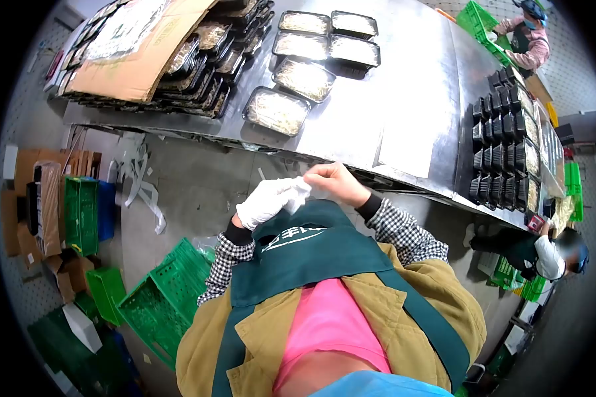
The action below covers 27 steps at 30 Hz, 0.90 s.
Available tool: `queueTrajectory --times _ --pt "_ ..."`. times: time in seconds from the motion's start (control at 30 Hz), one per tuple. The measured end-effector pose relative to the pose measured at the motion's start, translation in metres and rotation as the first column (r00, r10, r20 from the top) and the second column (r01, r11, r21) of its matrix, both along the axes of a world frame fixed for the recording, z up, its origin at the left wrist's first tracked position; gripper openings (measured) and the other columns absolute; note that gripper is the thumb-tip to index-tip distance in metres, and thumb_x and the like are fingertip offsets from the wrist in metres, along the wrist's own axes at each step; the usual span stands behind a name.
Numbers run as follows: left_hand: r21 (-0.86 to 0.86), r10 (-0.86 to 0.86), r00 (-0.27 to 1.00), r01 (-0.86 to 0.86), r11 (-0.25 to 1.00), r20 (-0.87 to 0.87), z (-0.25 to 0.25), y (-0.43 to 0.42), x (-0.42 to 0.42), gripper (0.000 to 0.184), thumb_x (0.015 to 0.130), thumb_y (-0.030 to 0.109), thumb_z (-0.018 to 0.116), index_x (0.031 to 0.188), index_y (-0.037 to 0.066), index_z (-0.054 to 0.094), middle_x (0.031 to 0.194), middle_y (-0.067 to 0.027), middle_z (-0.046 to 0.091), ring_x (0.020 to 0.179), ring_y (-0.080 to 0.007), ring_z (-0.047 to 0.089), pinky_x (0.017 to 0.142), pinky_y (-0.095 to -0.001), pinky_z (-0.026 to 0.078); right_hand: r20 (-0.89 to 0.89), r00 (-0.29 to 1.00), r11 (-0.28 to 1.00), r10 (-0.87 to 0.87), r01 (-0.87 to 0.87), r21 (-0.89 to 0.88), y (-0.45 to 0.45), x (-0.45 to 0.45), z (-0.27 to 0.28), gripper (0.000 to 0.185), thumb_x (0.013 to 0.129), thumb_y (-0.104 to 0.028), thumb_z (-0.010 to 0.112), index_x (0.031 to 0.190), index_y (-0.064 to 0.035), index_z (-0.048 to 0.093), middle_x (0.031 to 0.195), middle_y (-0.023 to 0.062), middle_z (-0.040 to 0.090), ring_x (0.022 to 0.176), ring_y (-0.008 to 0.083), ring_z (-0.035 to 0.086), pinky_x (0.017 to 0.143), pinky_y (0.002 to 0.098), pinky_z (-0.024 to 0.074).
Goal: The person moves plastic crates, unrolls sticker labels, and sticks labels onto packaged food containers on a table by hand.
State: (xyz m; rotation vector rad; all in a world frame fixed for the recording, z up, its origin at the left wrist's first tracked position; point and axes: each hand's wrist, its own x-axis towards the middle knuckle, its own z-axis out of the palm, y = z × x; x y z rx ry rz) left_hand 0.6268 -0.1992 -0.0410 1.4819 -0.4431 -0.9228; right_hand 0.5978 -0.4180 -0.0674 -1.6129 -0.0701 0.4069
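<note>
In front of my apron, my left hand [263, 204] wears a white glove and is closed around a crumpled white piece [299, 194], which looks like a second glove. My right hand [340, 184] is bare; its bent fingers pinch at the upper edge of that white piece. Both hands are just off the near edge of a metal table [397, 112]. On the table beyond them, the nearest black tray [277, 111] has pale sprouts inside, and several similar trays stand behind it.
At the left, stacked trays carry a cardboard sheet [122, 73]. More black trays [503, 139] stand in rows at the right end. A green crate [169, 291] is on the floor by my left side. Two co-workers [526, 40] are at the right.
</note>
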Motion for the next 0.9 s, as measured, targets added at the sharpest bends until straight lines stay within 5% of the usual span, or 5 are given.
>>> queueTrajectory --times 0.07,0.2,0.37,0.73,0.9 --pt "0.033 -0.018 0.999 0.016 0.999 0.043 -0.005 0.003 0.008 0.025 0.092 0.014 0.049 0.108 -0.001 0.062 0.088 -0.0047 0.067 0.076 -0.0097 0.059 0.070 -0.0238 0.047 -0.474 0.879 0.920 -0.055 0.230 0.319 -0.038 0.013 -0.022 0.018 0.091 -0.018 0.056 0.099 -0.0034 0.064 0.079 0.0043 0.064 0.069 0.0114 0.059 0.064 0.0250 0.0482" --pt "-0.088 0.189 0.978 -0.181 0.980 0.091 0.001 0.019 0.027 0.026 0.091 0.018 0.050 0.103 0.000 0.065 0.092 -0.0073 0.068 0.084 -0.0146 0.063 0.075 -0.0265 0.048 0.235 0.704 0.700 -0.671 0.705 -0.115 -0.154 0.106 -0.051 0.035 0.089 -0.030 0.060 0.101 0.0019 0.065 0.091 0.0056 0.067 0.085 0.0120 0.059 0.080 0.0244 0.0441" --pt "-0.018 0.381 0.904 -0.392 0.920 -0.192 0.016 0.015 0.039 0.028 0.091 0.015 0.054 0.109 -0.006 0.059 0.096 -0.0122 0.067 0.079 -0.0171 0.066 0.074 -0.0292 0.052 0.794 0.572 0.510 -0.204 0.755 -0.413 -0.242 0.228 -0.081 0.010 0.082 -0.018 0.066 0.088 -0.0092 0.067 0.099 0.0046 0.064 0.080 0.0180 0.064 0.071 0.0300 0.0507" --pt "0.029 0.562 0.792 -0.573 0.819 -0.238 0.033 -0.051 0.108 0.026 0.090 0.014 0.053 0.106 -0.005 0.060 0.099 -0.0125 0.066 0.085 -0.0178 0.064 0.078 -0.0286 0.050 0.784 0.598 0.493 0.168 0.637 -0.592 -0.288 0.311 -0.129 0.012 0.076 -0.020 0.069 0.086 -0.0128 0.069 0.097 -0.0002 0.065 0.090 0.0195 0.057 0.080 0.0319 0.0480" --pt "0.018 0.428 0.822 -0.468 0.883 0.375 0.018 -0.100 0.143 0.019 0.089 0.009 0.050 0.097 0.000 0.065 0.096 -0.0084 0.065 0.087 -0.0140 0.061 0.077 -0.0262 0.047 0.822 0.564 0.587 -0.084 0.695 -0.416 -0.227 0.256 -0.051 0.007 0.072 -0.014 0.073 0.074 -0.0093 0.068 0.080 0.0025 0.066 0.083 0.0203 0.059 0.076 0.0331 0.0478"
